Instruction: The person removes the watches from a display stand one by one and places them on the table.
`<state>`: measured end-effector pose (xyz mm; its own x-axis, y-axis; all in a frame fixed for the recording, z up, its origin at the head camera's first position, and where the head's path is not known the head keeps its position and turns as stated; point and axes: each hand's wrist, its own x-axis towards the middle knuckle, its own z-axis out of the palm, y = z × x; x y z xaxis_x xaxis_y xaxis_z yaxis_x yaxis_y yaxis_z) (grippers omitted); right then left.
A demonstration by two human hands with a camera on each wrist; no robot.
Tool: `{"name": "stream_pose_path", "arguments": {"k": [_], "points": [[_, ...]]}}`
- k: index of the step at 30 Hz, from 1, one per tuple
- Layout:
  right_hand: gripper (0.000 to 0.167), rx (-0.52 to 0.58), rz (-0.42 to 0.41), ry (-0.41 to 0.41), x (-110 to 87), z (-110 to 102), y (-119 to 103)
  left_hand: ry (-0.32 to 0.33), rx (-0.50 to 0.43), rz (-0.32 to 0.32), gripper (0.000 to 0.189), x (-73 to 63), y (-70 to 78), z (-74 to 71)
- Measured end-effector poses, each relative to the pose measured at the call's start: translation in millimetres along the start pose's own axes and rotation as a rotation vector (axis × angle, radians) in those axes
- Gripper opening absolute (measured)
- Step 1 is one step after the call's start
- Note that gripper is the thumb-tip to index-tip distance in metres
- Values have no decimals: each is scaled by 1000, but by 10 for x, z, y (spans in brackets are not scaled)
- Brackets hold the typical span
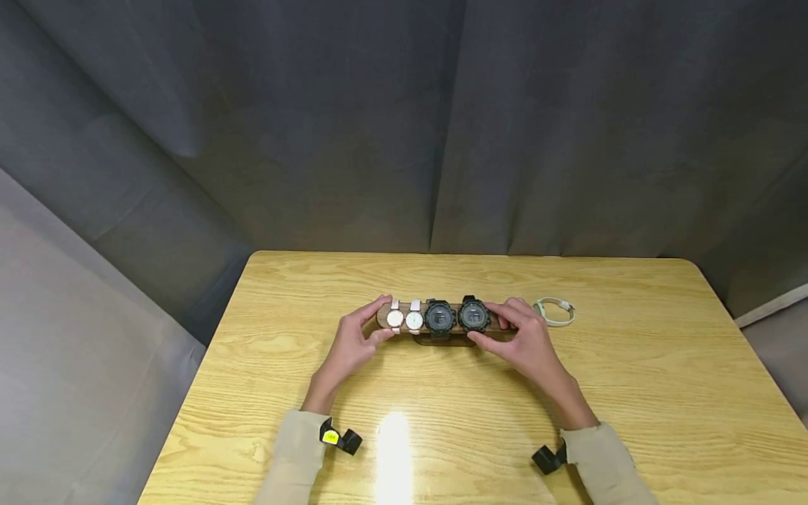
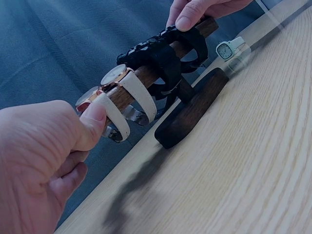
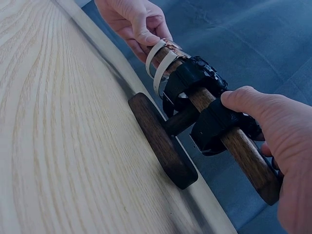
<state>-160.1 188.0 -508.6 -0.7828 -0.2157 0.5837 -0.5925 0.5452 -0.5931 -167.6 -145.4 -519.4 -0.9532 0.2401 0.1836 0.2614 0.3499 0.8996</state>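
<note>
A dark wooden watch stand (image 3: 161, 141) bears two white-strapped watches and two black digital watches along its bar. At the bar's left end, my left hand (image 1: 352, 341) pinches the outermost white-strapped watch (image 2: 114, 119) between thumb and fingers. The second white-strapped watch (image 2: 139, 95) sits just beside it. My right hand (image 1: 527, 340) holds the right-hand black watch (image 1: 474, 315), its thumb on the near edge of the case and fingers on the far side. Between that one and the white pair is the other black watch (image 1: 440, 318), untouched. The bar's right end extends under my right hand.
A pale green watch (image 1: 558, 312) with a square face lies on the wooden table (image 1: 663, 365), right of the stand. Dark curtain (image 1: 353, 140) hangs behind the table's far edge. Black wrist cameras (image 1: 350, 441) are strapped over both sleeves.
</note>
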Motion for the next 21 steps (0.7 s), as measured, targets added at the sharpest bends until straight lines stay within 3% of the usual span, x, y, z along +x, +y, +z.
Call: {"name": "stream_pose_path", "arguments": {"k": [21], "points": [[49,-42,4,-17,36,-26,-59,8,27,6,63,-6,-6,-9]]}}
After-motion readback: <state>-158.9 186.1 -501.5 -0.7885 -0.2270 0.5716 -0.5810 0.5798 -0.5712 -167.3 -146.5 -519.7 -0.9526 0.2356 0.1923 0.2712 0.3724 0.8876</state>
